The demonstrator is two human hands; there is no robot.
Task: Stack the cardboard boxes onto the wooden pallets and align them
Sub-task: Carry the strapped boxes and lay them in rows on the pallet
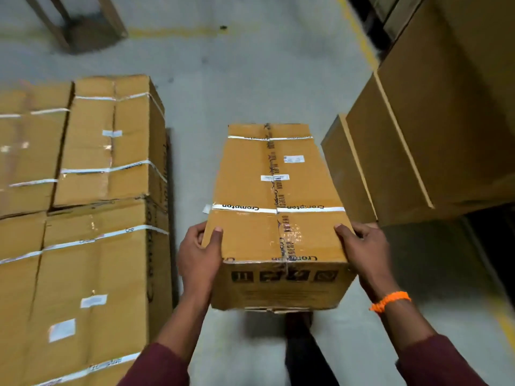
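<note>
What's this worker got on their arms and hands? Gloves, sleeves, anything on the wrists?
No gloves: the grip is just a bare left hand and a bare right hand. Both arms wear dark maroon long sleeves, which end partway along the forearms. A bright orange thread bracelet circles the right wrist; the left wrist shows nothing worn.

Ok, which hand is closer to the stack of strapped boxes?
Left. The left hand grips the carried box on the side facing the stack; the right hand grips its far side.
</note>
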